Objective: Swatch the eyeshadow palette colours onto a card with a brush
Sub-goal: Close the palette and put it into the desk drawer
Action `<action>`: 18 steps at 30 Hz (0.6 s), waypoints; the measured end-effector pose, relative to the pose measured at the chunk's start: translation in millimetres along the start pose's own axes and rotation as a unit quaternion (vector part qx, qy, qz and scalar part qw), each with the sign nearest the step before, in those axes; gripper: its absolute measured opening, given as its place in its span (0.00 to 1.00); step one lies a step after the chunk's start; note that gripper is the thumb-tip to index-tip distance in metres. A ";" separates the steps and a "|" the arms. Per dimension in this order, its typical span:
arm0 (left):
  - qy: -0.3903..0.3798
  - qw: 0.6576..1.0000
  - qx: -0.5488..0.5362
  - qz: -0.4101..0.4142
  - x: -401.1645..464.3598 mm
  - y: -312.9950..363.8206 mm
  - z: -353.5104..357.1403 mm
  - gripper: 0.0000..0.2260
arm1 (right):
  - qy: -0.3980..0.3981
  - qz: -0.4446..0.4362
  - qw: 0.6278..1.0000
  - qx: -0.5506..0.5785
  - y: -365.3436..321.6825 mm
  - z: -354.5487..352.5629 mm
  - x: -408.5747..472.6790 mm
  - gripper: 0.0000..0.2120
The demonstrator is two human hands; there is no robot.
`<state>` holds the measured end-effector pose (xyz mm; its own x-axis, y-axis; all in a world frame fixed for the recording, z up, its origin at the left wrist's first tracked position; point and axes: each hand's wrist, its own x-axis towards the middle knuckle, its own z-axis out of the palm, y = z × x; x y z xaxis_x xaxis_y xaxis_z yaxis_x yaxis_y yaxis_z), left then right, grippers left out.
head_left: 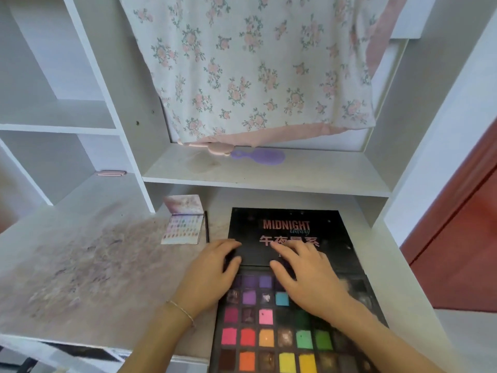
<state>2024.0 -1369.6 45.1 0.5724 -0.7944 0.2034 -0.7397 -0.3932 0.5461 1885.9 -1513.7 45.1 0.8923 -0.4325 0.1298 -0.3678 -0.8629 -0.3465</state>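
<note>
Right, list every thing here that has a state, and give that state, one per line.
Big eyeshadow palette: open, lid laid back flat on the desk.
Small palette: open, lid propped upright.
Brush: lying on the desk between the two palettes, untouched.
Left hand: fingers on the big palette's left edge near the hinge.
Right hand: fingers resting on the lid.
Hairbrush: lying on the shelf.

I see both forearms reaching forward from the bottom of the view, bare, angling inward toward each other. My left hand [212, 273] lies palm down with fingers loosely extended, a thin bracelet at its wrist. My right hand [309, 275] lies palm down too, fingers spread and relaxed, just beside the left.
</note>
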 end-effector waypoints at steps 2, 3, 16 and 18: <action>-0.016 0.999 0.028 -0.014 1.6 0.0 4.0 0.19 | 0.032 0.060 0.998 0.006 19.9 -7.5 5.7 0.23; -0.027 0.998 0.055 -0.021 2.7 0.8 6.6 0.20 | 0.042 0.098 0.994 -0.002 30.5 -11.3 8.3 0.24; 0.016 0.997 0.052 -0.059 -0.1 11.4 19.8 0.22 | 0.151 0.309 0.847 0.406 67.8 -41.6 22.2 0.18; 0.016 0.997 0.039 -0.066 -0.6 11.4 19.4 0.22 | 0.157 0.327 0.816 0.450 71.1 -47.3 21.6 0.18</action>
<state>2008.4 -1382.6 35.4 0.6766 -0.7184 0.1614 -0.6821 -0.5291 0.5048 1866.6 -1596.8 67.2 0.4186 -0.8914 -0.1739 -0.2709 0.0602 -0.9607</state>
